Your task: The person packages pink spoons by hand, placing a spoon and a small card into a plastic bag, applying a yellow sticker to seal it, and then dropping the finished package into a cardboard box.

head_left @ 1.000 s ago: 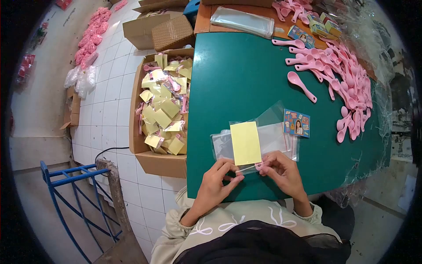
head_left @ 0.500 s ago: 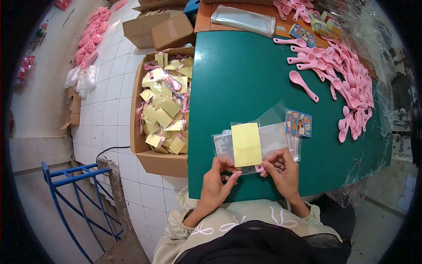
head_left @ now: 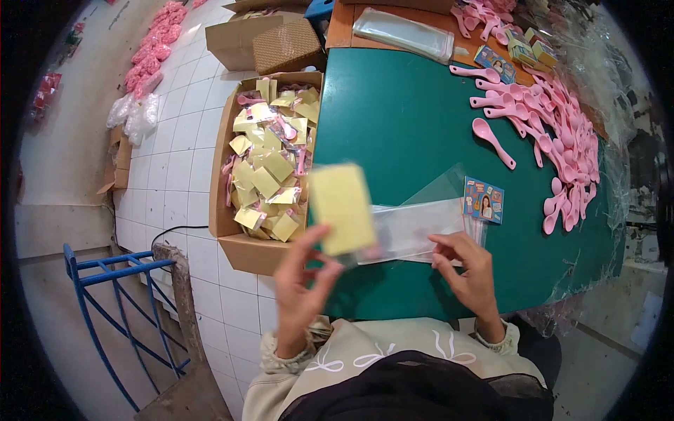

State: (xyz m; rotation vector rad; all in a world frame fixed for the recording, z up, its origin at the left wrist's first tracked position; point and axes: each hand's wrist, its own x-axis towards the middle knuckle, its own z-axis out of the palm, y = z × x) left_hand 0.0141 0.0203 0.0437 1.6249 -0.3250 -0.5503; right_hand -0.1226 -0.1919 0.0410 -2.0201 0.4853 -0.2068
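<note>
My left hand (head_left: 303, 275) pinches the lower left corner of a packet with a yellow card (head_left: 344, 209), raised at the table's left edge. The packet is a little blurred, and a pink bit shows at its lower right. Fingers apart and empty, my right hand (head_left: 465, 272) is over the right end of a stack of clear plastic bags (head_left: 411, 228). A blue picture card (head_left: 483, 200) lies on the right end of these bags, just above that hand.
A cardboard box (head_left: 256, 257) full of similar packets stands left of the green table (head_left: 393, 126). Pink spoons (head_left: 562, 140) are heaped at the right. More clear bags (head_left: 404, 34) and small cards (head_left: 496, 63) lie at the back. A blue metal frame (head_left: 126, 274) stands lower left.
My left hand has lifted the yellow-card packet off the bags and moved it left towards the box. My right hand has let go of the packet and opened.
</note>
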